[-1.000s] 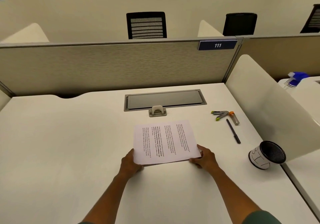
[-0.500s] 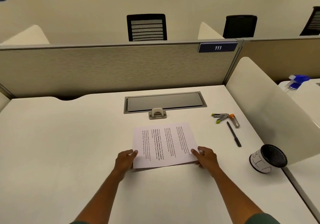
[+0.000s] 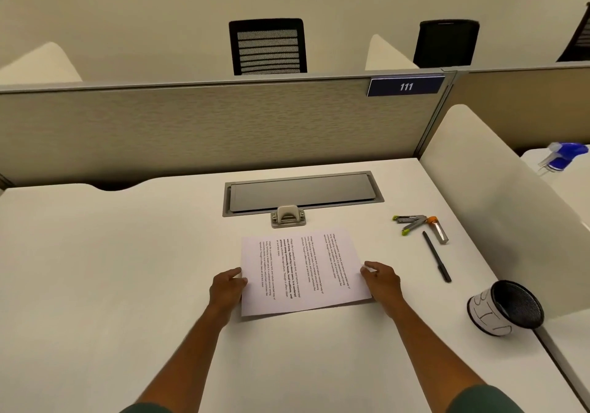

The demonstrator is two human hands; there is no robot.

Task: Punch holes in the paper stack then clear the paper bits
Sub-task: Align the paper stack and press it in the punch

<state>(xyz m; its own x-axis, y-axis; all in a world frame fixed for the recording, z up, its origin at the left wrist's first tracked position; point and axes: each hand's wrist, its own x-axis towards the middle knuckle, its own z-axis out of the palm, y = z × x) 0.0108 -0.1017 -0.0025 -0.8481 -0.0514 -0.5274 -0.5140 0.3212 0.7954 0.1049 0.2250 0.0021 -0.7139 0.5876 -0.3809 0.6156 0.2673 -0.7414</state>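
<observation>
A printed paper stack [image 3: 303, 272] lies flat on the white desk [image 3: 111, 269], its text running sideways. My left hand [image 3: 227, 289] grips its left edge, thumb on top. My right hand [image 3: 381, 280] grips the right edge the same way. A small beige hole punch [image 3: 288, 216] stands just beyond the stack's far edge, apart from it, in front of a grey cable hatch [image 3: 303, 193].
To the right lie a stapler [image 3: 411, 222], an orange-capped lead case [image 3: 438, 229] and a black pen [image 3: 436, 256]. A mesh pen cup [image 3: 506, 307] lies tipped near the right edge. A fabric partition [image 3: 207, 125] closes the back, a white side divider [image 3: 504, 205] the right.
Both hands slid up from the stack's near corners to its side edges, and the stack moved slightly away from me toward the punch.
</observation>
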